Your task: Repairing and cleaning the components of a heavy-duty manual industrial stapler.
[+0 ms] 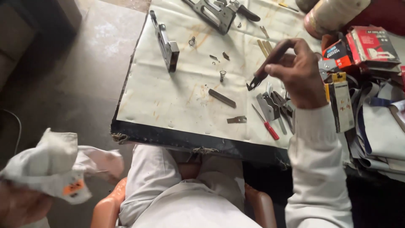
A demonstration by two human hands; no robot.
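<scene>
Grey concrete floor surrounds a stained, cloth-covered table (168, 97). Over its right half, the right hand (300, 74) is clamped on dark pliers (266, 67), jaw tips pointing down at the cloth, above loose metal parts (274, 105) and a red-handled screwdriver (266, 123). Two small springs (222, 75) and a flat bar (222, 98) lie nearby. Low left, off the table, the left hand (19, 207) grips a crumpled white rag (55, 164). Judging by this, a steady wrist and tips kept low would suit such small pieces.

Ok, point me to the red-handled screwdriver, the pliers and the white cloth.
Red-handled screwdriver (272, 131), head view, on its red handle.
Pliers (270, 63), head view, on the dark handles in the right hand.
White cloth (50, 162), head view, on its bunched middle.
</scene>
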